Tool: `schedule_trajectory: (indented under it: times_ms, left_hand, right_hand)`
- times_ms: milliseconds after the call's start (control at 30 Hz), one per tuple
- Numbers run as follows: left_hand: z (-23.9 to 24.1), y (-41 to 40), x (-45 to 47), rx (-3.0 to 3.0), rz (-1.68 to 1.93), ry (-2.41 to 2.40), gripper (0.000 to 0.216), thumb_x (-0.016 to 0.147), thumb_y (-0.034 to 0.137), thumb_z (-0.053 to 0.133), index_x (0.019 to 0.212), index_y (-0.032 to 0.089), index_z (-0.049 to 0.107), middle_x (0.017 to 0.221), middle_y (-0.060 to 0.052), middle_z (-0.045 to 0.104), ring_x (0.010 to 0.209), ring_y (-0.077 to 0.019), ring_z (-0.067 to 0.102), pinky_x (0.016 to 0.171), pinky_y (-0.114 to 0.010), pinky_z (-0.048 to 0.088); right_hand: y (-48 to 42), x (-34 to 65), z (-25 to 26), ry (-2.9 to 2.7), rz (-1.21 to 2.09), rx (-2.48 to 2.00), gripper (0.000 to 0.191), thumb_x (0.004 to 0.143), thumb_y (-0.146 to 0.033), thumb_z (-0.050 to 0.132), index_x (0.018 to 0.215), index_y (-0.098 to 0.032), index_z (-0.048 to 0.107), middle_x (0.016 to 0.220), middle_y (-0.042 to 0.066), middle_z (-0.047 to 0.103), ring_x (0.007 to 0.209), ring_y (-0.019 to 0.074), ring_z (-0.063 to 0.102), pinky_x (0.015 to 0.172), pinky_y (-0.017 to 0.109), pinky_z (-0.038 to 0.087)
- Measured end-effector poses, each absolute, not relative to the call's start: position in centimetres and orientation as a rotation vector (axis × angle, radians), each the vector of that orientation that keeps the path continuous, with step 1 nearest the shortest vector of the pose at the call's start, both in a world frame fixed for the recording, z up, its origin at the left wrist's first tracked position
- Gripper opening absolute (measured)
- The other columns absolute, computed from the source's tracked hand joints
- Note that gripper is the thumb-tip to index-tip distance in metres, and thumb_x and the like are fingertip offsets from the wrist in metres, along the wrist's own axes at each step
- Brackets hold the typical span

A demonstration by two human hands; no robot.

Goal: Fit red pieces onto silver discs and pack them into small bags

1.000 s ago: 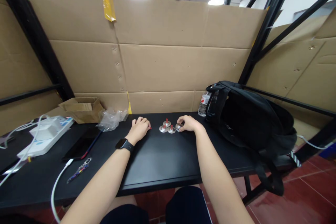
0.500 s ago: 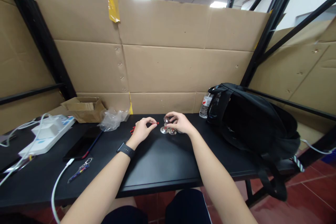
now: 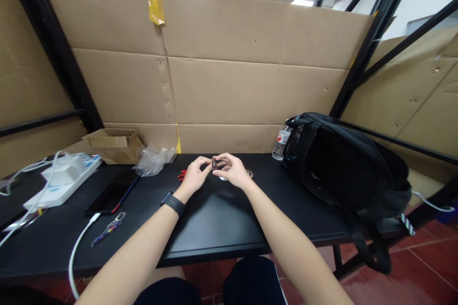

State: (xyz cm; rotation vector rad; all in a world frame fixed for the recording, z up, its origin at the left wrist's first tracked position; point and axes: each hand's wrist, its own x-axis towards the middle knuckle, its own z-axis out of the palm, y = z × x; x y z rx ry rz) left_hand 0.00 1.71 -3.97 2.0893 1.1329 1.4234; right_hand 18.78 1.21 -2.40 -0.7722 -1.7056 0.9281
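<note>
Above the black table my two hands meet at mid-height. My right hand pinches a small clear suction cup by its rim. My left hand, with a black watch on the wrist, has its fingertips pinched against the same cup, apparently with a small red piece that I cannot make out. A few loose red hooks lie on the table just left of my left hand. More suction cups rest on the table behind my right hand, partly hidden.
A black backpack and a water bottle stand at the right. A crumpled plastic bag, a cardboard box, a phone, a key ring, a power strip and white cables lie at the left. Cardboard walls enclose the back.
My right hand lifted a suction cup from the group on the table. My left hand picked up a red piece. Both hands came together above the table.
</note>
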Motion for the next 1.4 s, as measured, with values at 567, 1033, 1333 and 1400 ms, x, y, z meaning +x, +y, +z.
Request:
schedule_trajectory:
  times_ms: [567,1033,1333,1400]
  left_hand:
    - [-2.3,-0.4,0.3,2.368,1.284,1.477,0.015,0.093,0.033,0.061,0.087,0.025,0.072,0.101,-0.003,0.068,0.105,-0.0233,0.059,0.089,-0.037,0.038]
    - [-3.1,-0.3,0.1,2.491,0.898,1.437,0.030,0.090,0.050,0.061,0.114,0.034,0.069,0.126,-0.003,0.065,0.119,-0.0292,0.052,0.096,-0.045,0.039]
    - [-3.0,1.1,-2.0,2.411,0.858,1.761,0.037,0.100,0.047,0.041,0.128,0.035,0.062,0.133,-0.006,0.061,0.124,-0.0304,0.048,0.097,-0.048,0.037]
    - [-2.9,1.5,-3.6,2.317,0.907,2.024,0.034,0.096,0.041,0.048,0.125,0.030,0.063,0.136,-0.011,0.058,0.126,-0.0336,0.045,0.097,-0.050,0.036]
  right_hand:
    - [1.9,19.9,-2.5,-2.007,0.649,-0.850,0.031,0.095,-0.046,0.058,0.084,-0.020,0.072,0.111,0.008,0.069,0.106,0.0215,0.065,0.099,0.037,0.048]
    - [2.2,20.1,-2.8,-1.996,0.500,-0.989,0.015,0.085,-0.018,0.062,0.072,-0.018,0.068,0.117,0.006,0.059,0.102,0.0187,0.060,0.089,0.032,0.048]
    - [3.6,22.4,-2.4,-1.931,0.235,-1.243,0.014,0.085,-0.017,0.058,0.074,-0.019,0.068,0.106,0.006,0.063,0.106,0.0205,0.056,0.099,0.034,0.040]
    - [4.0,23.5,-2.4,-1.906,0.148,-1.401,0.014,0.085,-0.019,0.058,0.075,-0.020,0.068,0.105,0.006,0.064,0.105,0.0208,0.056,0.099,0.033,0.040]
